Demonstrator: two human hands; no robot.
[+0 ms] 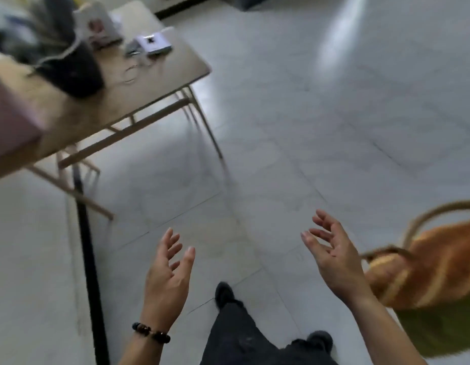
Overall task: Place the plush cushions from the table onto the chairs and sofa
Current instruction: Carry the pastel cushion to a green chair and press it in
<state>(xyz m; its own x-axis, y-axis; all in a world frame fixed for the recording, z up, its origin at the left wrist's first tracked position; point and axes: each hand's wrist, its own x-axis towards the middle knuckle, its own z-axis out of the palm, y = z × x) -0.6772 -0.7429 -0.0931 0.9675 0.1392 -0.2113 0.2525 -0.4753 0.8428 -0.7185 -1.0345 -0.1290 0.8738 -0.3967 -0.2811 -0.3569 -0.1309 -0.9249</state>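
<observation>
The view is motion-blurred. My left hand [168, 270] and my right hand [331, 252] are both raised over the floor, palms facing each other, fingers spread, nothing in them. At the right edge an orange plush cushion [436, 264] and a green one [444, 327] below it lie on a rattan chair [423, 217]; my right wrist is just left of them. On the wooden table [160, 72] at the upper left lie a mauve cushion [9, 122], a cream plush one [7, 75] and a dark round plush thing [73, 72].
White boxes [154, 43] and small clutter sit on the table's far end. Wooden chair legs [78, 191] and a black pole [89, 259] stand under and beside the table. Grey tiled floor [307, 127] spreads ahead. My dark trousers and shoes [226, 293] show below.
</observation>
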